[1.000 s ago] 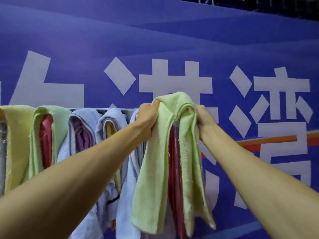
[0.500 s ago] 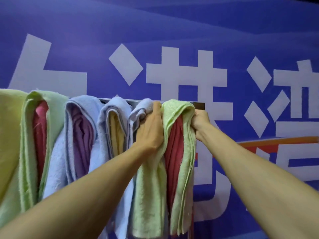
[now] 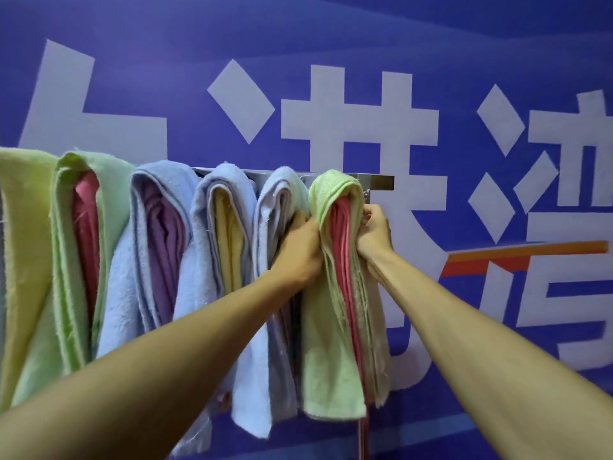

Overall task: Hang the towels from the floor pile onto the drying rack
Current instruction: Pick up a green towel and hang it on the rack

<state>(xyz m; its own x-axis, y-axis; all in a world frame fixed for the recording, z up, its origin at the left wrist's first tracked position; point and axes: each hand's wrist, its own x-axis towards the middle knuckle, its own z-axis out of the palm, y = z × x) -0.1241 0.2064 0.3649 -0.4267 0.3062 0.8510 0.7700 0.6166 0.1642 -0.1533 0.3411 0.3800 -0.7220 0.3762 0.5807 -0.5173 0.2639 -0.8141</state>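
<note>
A light green towel (image 3: 328,353) hangs draped over a red towel (image 3: 345,247) at the right end of the metal drying rack (image 3: 378,182). My left hand (image 3: 298,250) grips its left fold just below the bar. My right hand (image 3: 373,232) grips its right fold at about the same height. Both arms reach forward from the bottom corners. The floor pile is out of view.
Left of my hands several towels hang packed on the rack: pale blue (image 3: 278,207), blue over yellow (image 3: 225,234), blue over purple (image 3: 159,234), green over pink (image 3: 86,234), yellow-green (image 3: 23,247). A blue banner wall (image 3: 331,44) with large white characters stands close behind.
The green towel came down from above the bar and now drapes over the red towel. Both hands slid down its two sides.
</note>
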